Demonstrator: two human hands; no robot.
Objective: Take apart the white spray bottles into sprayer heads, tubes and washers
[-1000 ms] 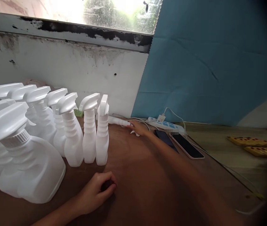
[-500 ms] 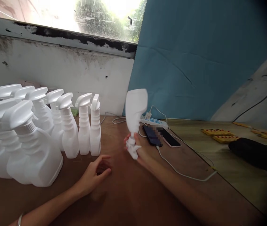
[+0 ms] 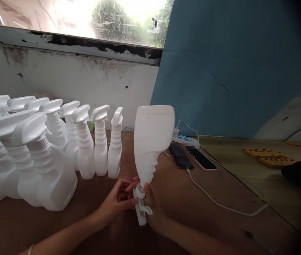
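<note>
A white spray bottle (image 3: 152, 138) is upside down in front of me, its base up and its trigger head (image 3: 140, 209) pointing down. My right hand (image 3: 154, 209) is closed around it at the neck, with the thumb along the near side. From the left, my left hand (image 3: 117, 200) has its thumb and fingers closed on the trigger head near the collar; some fingertips are hidden behind it. To the left, several matching white spray bottles (image 3: 55, 173) stand upright in a close group, heads on top.
Two phones, one dark (image 3: 180, 156) and one with a pink edge (image 3: 202, 158), lie right of the bottle near a white power strip (image 3: 184, 139). A white cable (image 3: 219, 205) loops over the brown table (image 3: 108, 237). Yellow pieces (image 3: 267, 154) lie farther right.
My right hand has brought the upside-down bottle closer and lower. My left hand has moved right, from open beside it to the trigger head. The view has turned slightly left.
</note>
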